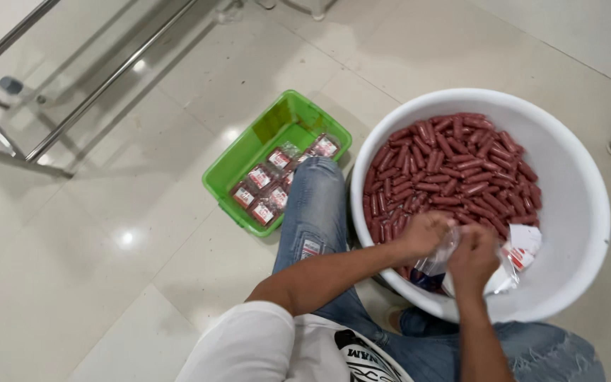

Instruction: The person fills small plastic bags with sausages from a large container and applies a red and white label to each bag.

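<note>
While both hands, left hand (424, 233) and right hand (472, 256), gripped a clear plastic bag (441, 256) over the white basin (574, 212), bagging of red sausages (447, 170) appeared underway, requiring an opened mouth.

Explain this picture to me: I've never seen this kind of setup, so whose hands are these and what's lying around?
There is no machine: the one picture comes from a camera on a person's head, looking down. The left hand and right hand together hold a clear plastic bag over a large white basin of red sausages. More empty bags lie inside the basin. To the left, on the tiled floor, a green crate holds filled packs.
</note>
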